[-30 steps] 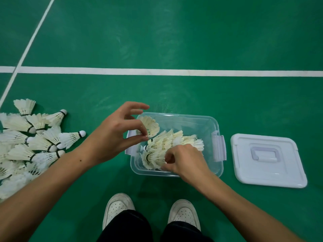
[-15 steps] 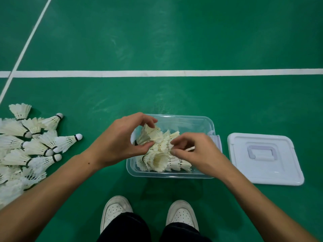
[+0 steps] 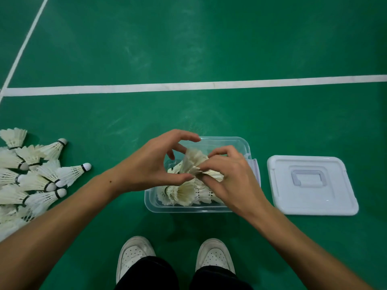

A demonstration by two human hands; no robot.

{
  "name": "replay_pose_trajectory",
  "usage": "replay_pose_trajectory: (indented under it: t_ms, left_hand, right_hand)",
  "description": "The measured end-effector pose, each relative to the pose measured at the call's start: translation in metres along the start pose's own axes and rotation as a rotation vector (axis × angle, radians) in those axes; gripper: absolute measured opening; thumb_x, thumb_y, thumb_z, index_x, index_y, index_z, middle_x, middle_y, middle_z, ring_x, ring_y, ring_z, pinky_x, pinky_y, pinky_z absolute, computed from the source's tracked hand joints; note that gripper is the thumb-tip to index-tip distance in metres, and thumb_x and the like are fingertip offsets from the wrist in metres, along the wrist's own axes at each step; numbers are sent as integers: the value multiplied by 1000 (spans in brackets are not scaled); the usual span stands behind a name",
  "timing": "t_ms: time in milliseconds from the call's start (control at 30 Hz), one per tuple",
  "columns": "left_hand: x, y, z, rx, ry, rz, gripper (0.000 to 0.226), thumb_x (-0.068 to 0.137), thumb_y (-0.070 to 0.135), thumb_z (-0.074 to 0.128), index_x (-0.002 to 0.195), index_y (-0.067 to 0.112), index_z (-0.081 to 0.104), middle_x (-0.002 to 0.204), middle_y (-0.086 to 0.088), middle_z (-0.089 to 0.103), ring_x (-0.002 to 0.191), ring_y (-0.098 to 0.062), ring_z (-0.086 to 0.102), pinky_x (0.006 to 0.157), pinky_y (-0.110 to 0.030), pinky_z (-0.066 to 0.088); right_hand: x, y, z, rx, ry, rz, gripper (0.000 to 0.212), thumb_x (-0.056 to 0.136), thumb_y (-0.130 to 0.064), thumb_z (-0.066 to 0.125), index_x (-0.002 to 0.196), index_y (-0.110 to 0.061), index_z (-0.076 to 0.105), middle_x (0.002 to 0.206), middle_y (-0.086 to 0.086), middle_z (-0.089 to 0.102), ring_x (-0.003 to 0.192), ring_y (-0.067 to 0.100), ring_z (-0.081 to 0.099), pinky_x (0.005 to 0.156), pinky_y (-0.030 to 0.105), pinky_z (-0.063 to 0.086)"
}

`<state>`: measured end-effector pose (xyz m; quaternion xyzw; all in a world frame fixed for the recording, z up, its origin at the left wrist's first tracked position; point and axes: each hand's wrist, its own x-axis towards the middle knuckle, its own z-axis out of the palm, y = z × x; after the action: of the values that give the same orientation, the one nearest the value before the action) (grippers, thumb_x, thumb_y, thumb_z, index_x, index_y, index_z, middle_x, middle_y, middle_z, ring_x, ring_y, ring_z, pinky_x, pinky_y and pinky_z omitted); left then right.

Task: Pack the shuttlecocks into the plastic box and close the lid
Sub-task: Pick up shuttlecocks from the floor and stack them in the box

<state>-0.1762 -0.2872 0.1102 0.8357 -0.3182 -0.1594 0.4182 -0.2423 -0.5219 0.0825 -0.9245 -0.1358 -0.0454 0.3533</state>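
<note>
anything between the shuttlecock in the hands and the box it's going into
Nothing visible. The held shuttlecock sits right above the open plastic box, gripped by the left hand and right hand. The lid lies off to the right.

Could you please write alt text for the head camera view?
Both hands, left and right, hold a shuttlecock over a clear plastic box partly filled with shuttlecocks. Its white lid lies to the right, a loose pile to the left.
</note>
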Motion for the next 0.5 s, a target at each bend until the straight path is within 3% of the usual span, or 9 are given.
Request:
replay_pose_trajectory:
  t_ms: [133,200,300,400,500]
  left_hand:
    - [-11,-14,-10,122,-112,-45,68,84,45,85,142,32,53,141,18,58,120,-6,64,92,-28,53]
    - [-16,-22,-9,309,-203,-53,60,84,50,83,136,33,58,129,18,64,115,-2,62,94,-32,53]
    - [-18,-32,3,641,-261,56,55,80,60,81,126,34,64,113,16,72,106,-14,64,87,-38,52]
    - [-15,-38,17,874,-273,79,62,76,81,67,120,38,66,100,18,75,100,-16,60,82,-37,45]
    - [-11,-41,27,931,-283,38,70,76,92,51,122,41,67,100,18,75,101,-15,57,83,-38,38]
  right_hand:
    - [-26,5,-9,-50,43,147,19,83,-30,88,101,-23,84,93,-8,77,90,11,67,79,41,61]
    - [-35,7,-12,-86,-21,195,15,86,-38,85,94,-26,84,90,-11,79,81,9,69,74,37,61]
    - [-38,7,-9,-140,-195,257,19,92,-47,76,91,-29,82,82,-19,76,69,1,62,69,33,57]
    - [-33,6,0,-134,-324,310,21,93,-47,72,93,-29,82,86,-16,78,75,5,68,74,36,59]
    - [-26,7,8,-61,-380,387,17,90,-38,74,87,-24,82,83,-9,79,76,9,71,73,40,61]
